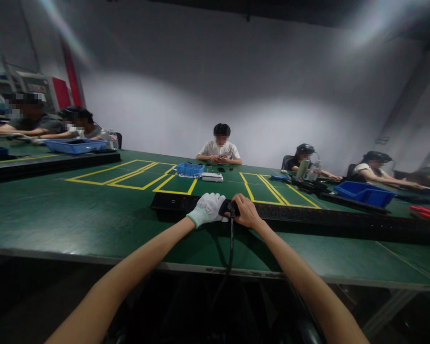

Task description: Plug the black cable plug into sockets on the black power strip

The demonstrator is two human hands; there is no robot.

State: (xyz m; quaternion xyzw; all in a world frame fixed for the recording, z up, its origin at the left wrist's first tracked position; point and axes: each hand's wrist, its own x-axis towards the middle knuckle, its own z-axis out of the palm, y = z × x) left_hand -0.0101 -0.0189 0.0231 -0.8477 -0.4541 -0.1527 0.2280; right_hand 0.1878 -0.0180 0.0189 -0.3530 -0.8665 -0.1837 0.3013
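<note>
A long black power strip with small red marks lies across the green table in front of me. My left hand, in a white knit glove with a mint cuff, is closed over the strip near its left end. Just to the right, my bare right hand is closed on a black plug at the strip. From the plug a black cable hangs over the table's front edge. The fingers partly hide the plug, so I cannot tell how deep it sits.
Yellow tape outlines mark the green table. Beyond the strip are a small blue basket and a white box. Blue bins stand at right and left. A person sits opposite; several others work at both sides.
</note>
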